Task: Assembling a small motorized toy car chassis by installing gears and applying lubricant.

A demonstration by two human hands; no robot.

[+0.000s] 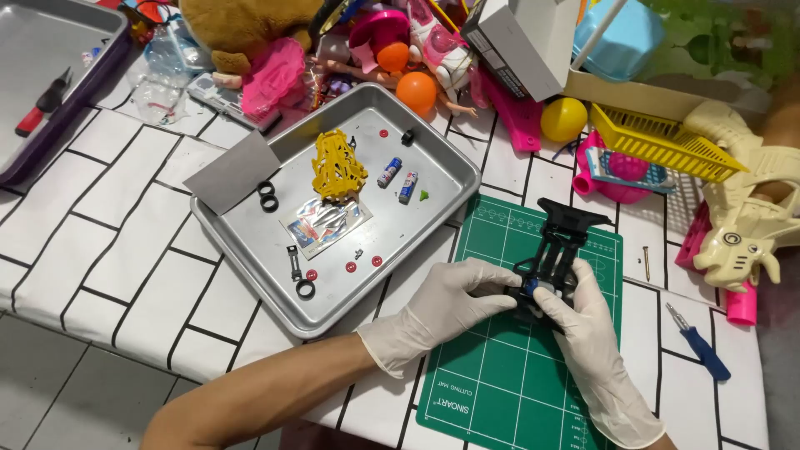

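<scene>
Both my hands wear white gloves and hold a black plastic toy car chassis (pixel 557 242) over a green cutting mat (pixel 500 367). My left hand (pixel 446 310) grips its near left side. My right hand (pixel 587 333) pinches its near end, where a small blue and white part shows between the fingers. The chassis points away from me, its far wing end resting on the mat.
A metal tray (pixel 250 242) to the left holds a yellow car shell (pixel 337 165), two small batteries (pixel 398 179), black tyres, red small parts and a sticker sheet. A blue-handled screwdriver (pixel 700 343) lies right of the mat. Toys crowd the back; a second tray (pixel 50 50) sits far left.
</scene>
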